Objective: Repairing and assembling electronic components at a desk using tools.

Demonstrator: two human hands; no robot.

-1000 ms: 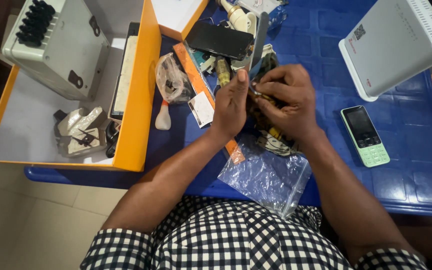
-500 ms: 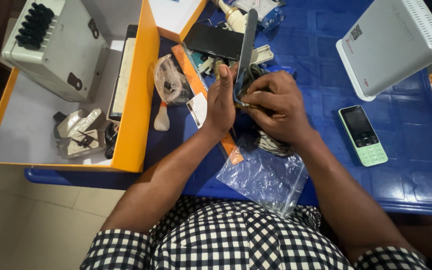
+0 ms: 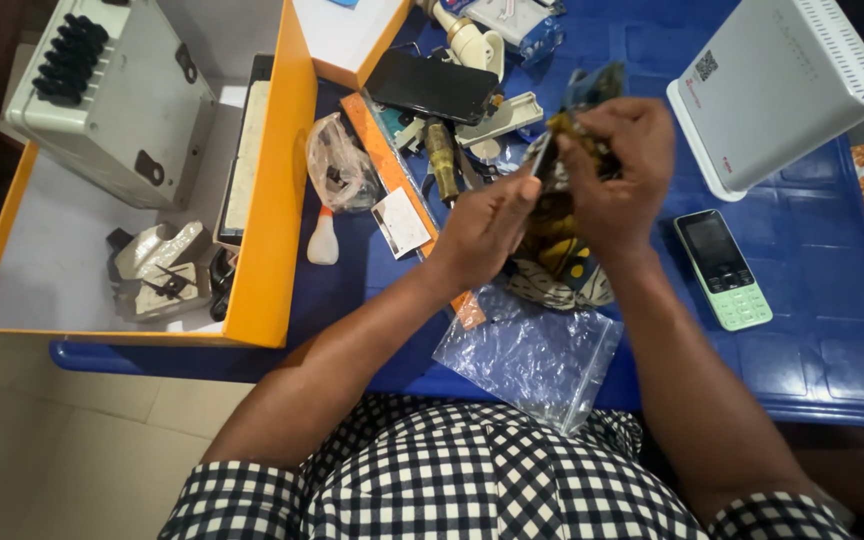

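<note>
Here, two hands (image 3: pixel 562 190), one flat part (image 3: pixel 580 100).

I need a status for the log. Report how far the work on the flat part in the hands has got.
Done: a clear plastic bag lies emptied at the table's near edge. In hand: both the left hand and right hand pinch a thin flat part raised above a patterned cloth. Left: a black phone, small tools and a green keypad phone lie untouched.

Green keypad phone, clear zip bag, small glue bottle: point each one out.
green keypad phone (image 3: pixel 723 268), head view, on its body below the screen
clear zip bag (image 3: pixel 532 357), head view, middle of the plastic
small glue bottle (image 3: pixel 323 240), head view, its white body
</note>
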